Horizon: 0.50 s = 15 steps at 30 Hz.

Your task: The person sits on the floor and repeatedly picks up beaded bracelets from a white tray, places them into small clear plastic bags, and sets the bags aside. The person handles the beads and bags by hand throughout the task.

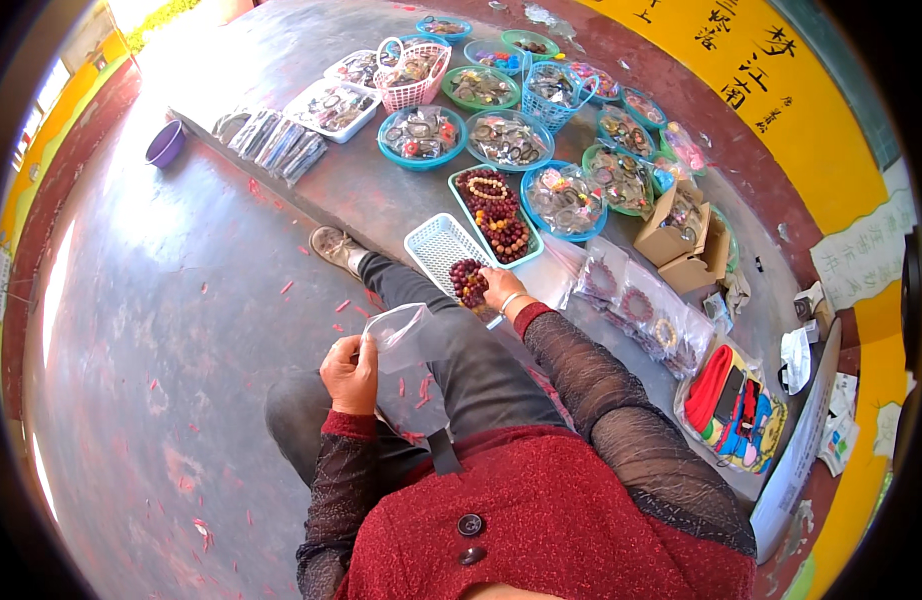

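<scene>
Head: L grip (349, 373) pinching clear bag (401, 335) by edge, ctr-left of frame, prob. to hold it spread; R grip (502, 288) closed on red beads (468, 281), frame ctr, in/over white basket (445, 243), prob. catching strays.

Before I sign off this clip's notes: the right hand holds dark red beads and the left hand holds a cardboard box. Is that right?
Not quite: the head view shows the left hand holding a clear bag, not a cardboard box. The right hand does hold dark red beads.
</scene>
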Each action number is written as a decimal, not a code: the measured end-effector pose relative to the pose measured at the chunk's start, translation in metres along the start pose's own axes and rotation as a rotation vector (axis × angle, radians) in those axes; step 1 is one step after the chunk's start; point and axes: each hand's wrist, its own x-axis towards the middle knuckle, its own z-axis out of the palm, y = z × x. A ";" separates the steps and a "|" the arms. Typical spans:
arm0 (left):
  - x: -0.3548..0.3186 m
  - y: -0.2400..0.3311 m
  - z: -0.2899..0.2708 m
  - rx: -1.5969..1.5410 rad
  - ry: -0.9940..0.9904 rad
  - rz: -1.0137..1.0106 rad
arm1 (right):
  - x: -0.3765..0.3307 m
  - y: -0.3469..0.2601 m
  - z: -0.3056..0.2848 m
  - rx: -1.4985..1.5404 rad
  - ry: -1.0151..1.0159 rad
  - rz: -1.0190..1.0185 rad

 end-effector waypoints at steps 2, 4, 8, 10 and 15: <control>0.001 -0.005 0.000 -0.029 0.011 -0.034 | -0.005 0.002 0.006 -0.030 0.089 0.001; 0.002 -0.003 -0.001 0.011 0.017 -0.013 | -0.007 -0.002 0.001 0.017 0.059 0.065; 0.003 0.005 -0.002 0.098 0.026 0.059 | -0.011 0.005 -0.010 0.194 0.094 0.063; 0.003 0.005 -0.003 0.111 0.020 0.066 | -0.021 0.001 -0.027 0.268 0.158 -0.049; 0.001 0.006 -0.004 0.134 -0.012 0.069 | -0.058 -0.017 -0.082 0.652 0.177 -0.220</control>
